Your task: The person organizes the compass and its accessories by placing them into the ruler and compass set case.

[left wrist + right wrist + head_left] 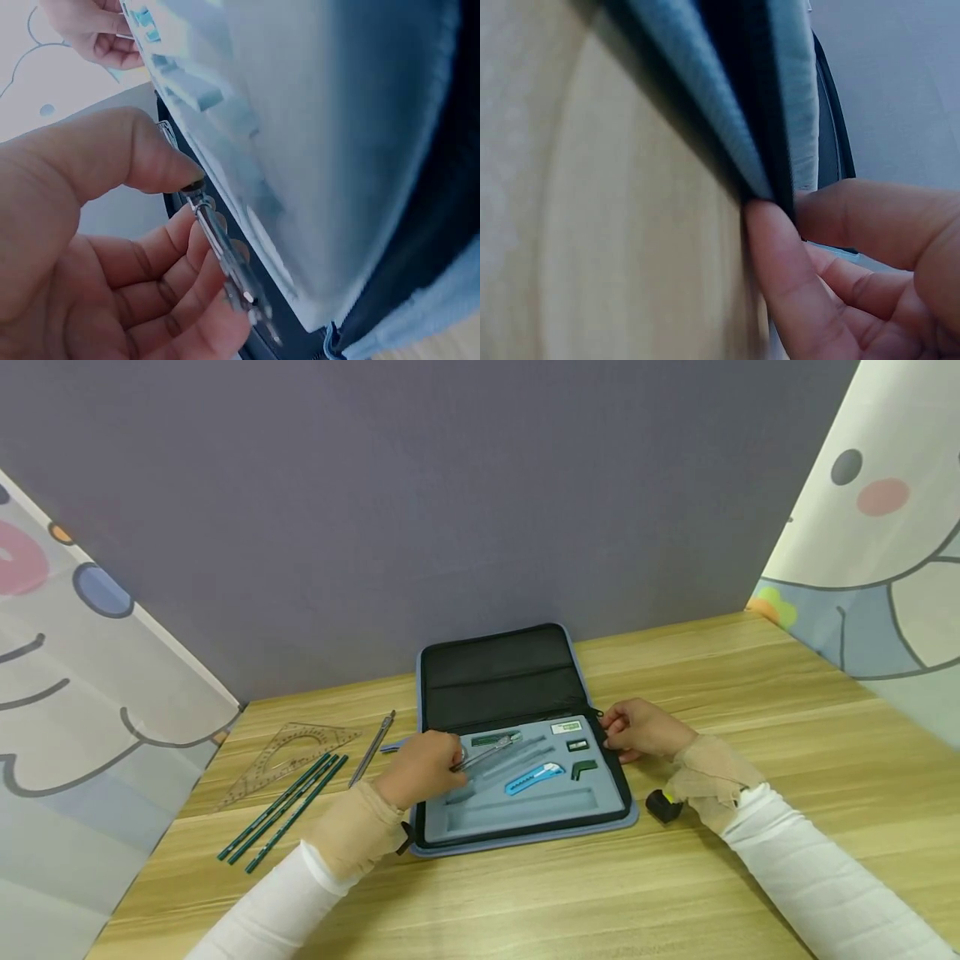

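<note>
In the head view a blue zip case [525, 846] lies unfolded on the wooden table, its black-lined lid [498, 681] laid back. My left hand [423, 768] is over the left part of its grey-blue foam tray [480, 837]. Between thumb and fingers it pinches a metal drawing compass [225, 259], slanted over the tray. At the case's right edge, my right hand [647, 728] pinches the black and blue rim [761, 150] between thumb and finger. In the tray sit a blue utility knife [534, 778], an eraser [566, 727], a sharpener [577, 745] and a dark green angled piece [583, 768].
Left of the case, a second slim metal drawing tool [372, 749] lies on the table. Beyond it are a clear set square [255, 782] and several dark green pencils [296, 815]. A grey panel [450, 527] stands behind the table, with printed cloth at both sides.
</note>
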A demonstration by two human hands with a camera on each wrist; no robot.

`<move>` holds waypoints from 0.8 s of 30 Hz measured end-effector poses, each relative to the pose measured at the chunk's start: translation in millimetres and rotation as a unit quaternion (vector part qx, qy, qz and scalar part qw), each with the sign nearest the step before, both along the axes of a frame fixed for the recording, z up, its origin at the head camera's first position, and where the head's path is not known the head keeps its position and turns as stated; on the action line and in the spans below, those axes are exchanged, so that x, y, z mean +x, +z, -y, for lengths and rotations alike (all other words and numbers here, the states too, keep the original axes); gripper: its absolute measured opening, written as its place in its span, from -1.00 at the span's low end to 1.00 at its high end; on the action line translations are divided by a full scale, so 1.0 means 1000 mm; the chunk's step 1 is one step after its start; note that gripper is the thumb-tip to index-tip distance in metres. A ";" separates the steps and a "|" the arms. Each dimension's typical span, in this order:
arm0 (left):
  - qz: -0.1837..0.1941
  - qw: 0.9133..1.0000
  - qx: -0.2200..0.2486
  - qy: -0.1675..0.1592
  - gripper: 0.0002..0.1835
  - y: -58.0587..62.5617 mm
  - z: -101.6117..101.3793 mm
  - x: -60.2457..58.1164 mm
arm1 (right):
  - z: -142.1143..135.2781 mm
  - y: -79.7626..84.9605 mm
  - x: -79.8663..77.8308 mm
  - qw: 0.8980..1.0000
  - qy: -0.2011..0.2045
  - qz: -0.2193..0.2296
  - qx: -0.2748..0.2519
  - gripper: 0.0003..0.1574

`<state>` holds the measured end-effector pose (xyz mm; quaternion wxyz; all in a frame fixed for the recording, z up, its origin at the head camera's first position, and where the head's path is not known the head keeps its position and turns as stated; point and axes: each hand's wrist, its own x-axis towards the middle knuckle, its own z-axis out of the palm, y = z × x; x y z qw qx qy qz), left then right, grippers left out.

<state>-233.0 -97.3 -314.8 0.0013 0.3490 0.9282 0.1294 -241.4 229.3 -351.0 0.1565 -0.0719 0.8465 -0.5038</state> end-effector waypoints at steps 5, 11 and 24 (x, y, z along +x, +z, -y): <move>0.002 1.000 -0.003 -0.006 -0.46 -0.005 -0.004 -0.002 | 0.000 0.000 0.000 1.000 0.000 -0.001 -0.004 -0.58; -0.012 1.000 -0.010 -0.017 -0.51 -0.006 -0.010 -0.002 | -0.001 0.000 0.001 1.000 0.003 -0.003 -0.001 -0.58; 0.016 0.999 -0.032 -0.008 -0.52 -0.005 -0.014 -0.004 | -0.001 0.001 0.000 1.000 -0.001 -0.004 0.005 -0.58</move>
